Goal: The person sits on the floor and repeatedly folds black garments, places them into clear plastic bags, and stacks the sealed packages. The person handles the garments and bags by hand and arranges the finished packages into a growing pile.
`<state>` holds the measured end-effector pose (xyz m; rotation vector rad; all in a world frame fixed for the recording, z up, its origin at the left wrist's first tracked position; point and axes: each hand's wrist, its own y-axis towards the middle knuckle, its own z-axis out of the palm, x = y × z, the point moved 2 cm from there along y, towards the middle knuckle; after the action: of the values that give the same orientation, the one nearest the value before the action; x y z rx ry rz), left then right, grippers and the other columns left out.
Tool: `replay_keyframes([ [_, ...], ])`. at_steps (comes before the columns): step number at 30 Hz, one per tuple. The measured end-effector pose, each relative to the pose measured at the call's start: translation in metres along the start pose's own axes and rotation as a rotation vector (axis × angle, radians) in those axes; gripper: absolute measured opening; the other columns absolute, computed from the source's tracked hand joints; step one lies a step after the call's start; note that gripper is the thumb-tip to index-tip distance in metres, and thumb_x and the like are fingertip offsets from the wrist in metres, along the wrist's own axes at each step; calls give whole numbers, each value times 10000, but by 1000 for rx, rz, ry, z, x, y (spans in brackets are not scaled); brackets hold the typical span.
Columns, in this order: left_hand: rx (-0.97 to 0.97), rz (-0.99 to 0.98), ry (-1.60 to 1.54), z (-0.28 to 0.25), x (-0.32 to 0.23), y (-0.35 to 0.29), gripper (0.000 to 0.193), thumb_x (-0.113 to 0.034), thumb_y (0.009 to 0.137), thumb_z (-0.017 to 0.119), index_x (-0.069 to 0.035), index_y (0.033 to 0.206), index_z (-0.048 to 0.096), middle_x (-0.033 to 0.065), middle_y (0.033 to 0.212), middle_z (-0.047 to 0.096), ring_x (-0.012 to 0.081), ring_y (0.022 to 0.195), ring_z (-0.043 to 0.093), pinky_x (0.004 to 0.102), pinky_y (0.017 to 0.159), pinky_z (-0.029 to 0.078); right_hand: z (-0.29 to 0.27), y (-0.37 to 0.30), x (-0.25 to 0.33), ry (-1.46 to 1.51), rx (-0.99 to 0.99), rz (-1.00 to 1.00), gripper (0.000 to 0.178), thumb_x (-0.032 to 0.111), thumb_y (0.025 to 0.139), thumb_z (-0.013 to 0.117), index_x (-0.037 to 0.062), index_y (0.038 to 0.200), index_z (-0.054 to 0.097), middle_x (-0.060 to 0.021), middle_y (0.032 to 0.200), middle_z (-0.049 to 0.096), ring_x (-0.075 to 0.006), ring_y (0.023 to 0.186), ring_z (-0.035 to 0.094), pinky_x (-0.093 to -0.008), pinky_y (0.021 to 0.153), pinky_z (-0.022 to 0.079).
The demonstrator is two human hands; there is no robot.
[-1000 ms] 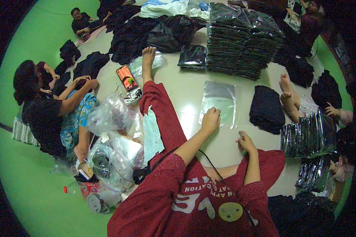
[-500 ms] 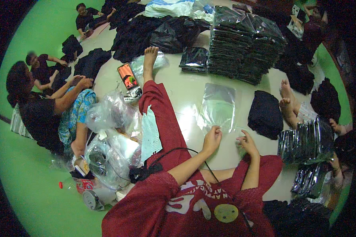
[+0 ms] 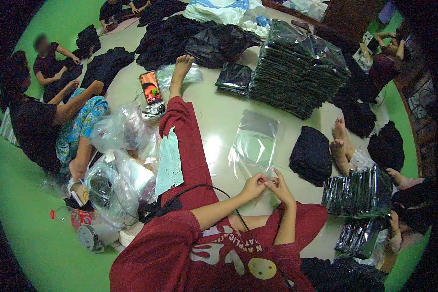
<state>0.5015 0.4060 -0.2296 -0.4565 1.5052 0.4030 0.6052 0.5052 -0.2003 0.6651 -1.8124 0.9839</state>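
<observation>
A clear plastic bag [image 3: 258, 138] lies on the pale floor in front of me, its near edge reaching up to my fingers. My left hand [image 3: 254, 187] is closed in a pinch at that near edge. Right beside it, my right hand [image 3: 280, 190] has its thumb and fingers drawn together on the same edge, and the fingertips of both hands meet. Exactly how the film lies between the fingers is too small to make out. To the right of the bag sits a folded black garment pile [image 3: 310, 155].
Tall stacks of bagged black garments [image 3: 301, 68] stand beyond the bag, with more bagged garments [image 3: 355, 192] at the right. A phone [image 3: 152, 88] leans near my outstretched leg. Loose plastic bags [image 3: 124, 129] and a green cloth [image 3: 169, 163] lie left. Several people sit around.
My right hand has come left and in to meet my left hand at the bag's near edge; before, the two were apart. The whole view has shifted slightly.
</observation>
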Motion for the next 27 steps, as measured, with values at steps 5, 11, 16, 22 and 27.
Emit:
replay_keyframes([
  [5,145,-303,-436,-2,2,-1,117,-53,796,562,-40,900,510,34,863,567,126,808,552,276,670,477,4,0,2,108,66,-22,849,160,760,687,72,1378,112,-167,1130,494,-204,978,541,-299,813,452],
  [11,134,-562,-616,-8,-11,-2,126,-136,837,572,-48,897,503,49,868,565,132,782,569,263,623,496,2,-2,5,68,45,-68,854,116,751,686,78,1380,109,-160,1109,502,-194,927,551,-292,789,460],
  [16,172,-379,-432,-9,-22,2,155,-174,869,539,-35,836,479,55,783,577,104,692,577,246,540,482,0,-3,-2,54,11,-66,816,46,746,657,100,1377,143,-125,1023,520,-156,845,553,-268,739,466],
  [22,3,-3,157,-12,-26,-2,190,-162,811,565,-3,754,479,140,726,578,203,605,579,324,518,449,-2,1,-3,7,16,-56,731,-4,757,601,96,1359,198,-95,922,563,-133,749,571,-248,681,470],
  [27,-262,219,407,-13,-21,-3,234,-207,766,571,11,717,501,174,667,565,279,591,566,355,556,436,-8,-1,0,54,-122,-118,690,10,780,583,91,1355,210,-102,880,586,-139,713,574,-245,636,463],
])
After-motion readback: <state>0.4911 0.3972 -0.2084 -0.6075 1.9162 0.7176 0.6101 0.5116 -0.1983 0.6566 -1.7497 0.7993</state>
